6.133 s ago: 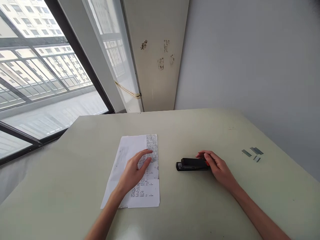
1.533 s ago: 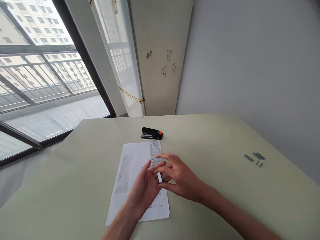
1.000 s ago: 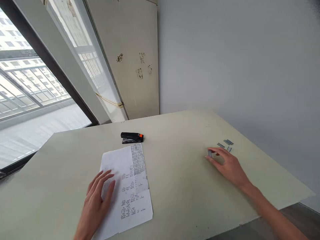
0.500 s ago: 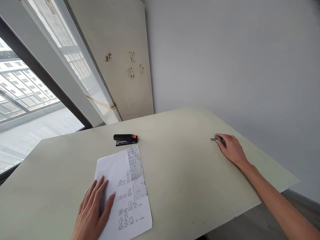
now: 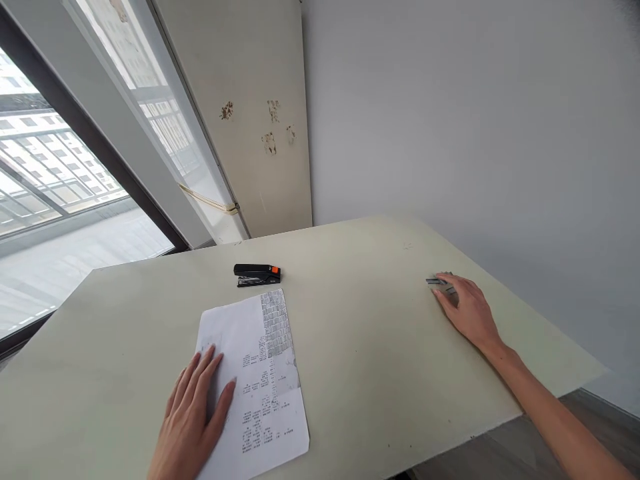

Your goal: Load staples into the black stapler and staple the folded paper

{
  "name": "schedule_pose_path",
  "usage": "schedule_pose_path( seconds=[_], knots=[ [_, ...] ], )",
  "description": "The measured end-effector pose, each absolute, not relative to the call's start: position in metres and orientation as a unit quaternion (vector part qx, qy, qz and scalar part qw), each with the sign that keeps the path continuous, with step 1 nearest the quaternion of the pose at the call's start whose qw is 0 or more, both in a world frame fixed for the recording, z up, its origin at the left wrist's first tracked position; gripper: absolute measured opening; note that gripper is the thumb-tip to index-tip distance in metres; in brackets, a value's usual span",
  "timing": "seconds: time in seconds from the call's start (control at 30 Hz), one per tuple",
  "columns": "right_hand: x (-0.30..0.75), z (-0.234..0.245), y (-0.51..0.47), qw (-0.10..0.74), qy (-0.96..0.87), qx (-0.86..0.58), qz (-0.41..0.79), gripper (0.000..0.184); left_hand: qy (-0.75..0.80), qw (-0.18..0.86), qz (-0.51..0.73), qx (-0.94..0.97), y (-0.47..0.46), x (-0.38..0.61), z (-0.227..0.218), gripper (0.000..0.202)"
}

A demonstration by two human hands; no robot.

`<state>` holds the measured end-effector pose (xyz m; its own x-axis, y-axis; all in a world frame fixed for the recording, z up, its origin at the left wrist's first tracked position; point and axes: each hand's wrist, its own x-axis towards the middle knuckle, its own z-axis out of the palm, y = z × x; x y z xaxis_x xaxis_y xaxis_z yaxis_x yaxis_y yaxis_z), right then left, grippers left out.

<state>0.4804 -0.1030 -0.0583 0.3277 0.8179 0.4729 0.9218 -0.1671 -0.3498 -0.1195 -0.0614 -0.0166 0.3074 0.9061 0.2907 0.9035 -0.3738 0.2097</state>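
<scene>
Flat on the left part of a white printed paper sheet [image 5: 275,427] lies my left hand [image 5: 193,413], its fingers stretched out. The sheet has dense print at its upper right and smaller text blocks below. Beyond its top edge rests a black stapler [image 5: 257,275] with an orange patch. Far to the right, my right hand [image 5: 465,303] rests on the table with thumb and fingers parted. Small grey metal strips [image 5: 437,281], which look like staple strips, lie at its fingertips and under the palm side. The hand partly hides them.
The pale green table [image 5: 360,373] has its near edge at lower right. A grey wall [image 5: 450,120] runs along the right side. A tall cream panel [image 5: 250,180] with brown marks stands behind, and a window [image 5: 55,153] is at the left.
The fingers of my right hand have parted from the grey strips, which show more now. My left hand remains on the sheet. The whole view has shifted slightly.
</scene>
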Motion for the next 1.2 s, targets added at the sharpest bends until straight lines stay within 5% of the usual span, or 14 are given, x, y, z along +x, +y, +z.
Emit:
schedule_pose_path(
  seconds=[0.43, 0.8, 1.2],
  knots=[
    [0.388, -0.053, -0.111, 0.289, -0.688, -0.666, -0.027, 0.035, 0.598, -0.001, 0.196, 0.777, -0.069, -0.122, -0.027, 0.080],
    [0.345, -0.048, -0.103, 0.293, -0.702, -0.648, 0.033, 0.032, 0.595, -0.026, 0.192, 0.780, -0.070, -0.120, -0.031, 0.080],
    [0.219, 0.003, 0.021, 0.324, -0.778, -0.525, 0.118, 0.035, 0.598, -0.030, 0.204, 0.775, -0.075, -0.119, -0.033, 0.081]
  ],
)
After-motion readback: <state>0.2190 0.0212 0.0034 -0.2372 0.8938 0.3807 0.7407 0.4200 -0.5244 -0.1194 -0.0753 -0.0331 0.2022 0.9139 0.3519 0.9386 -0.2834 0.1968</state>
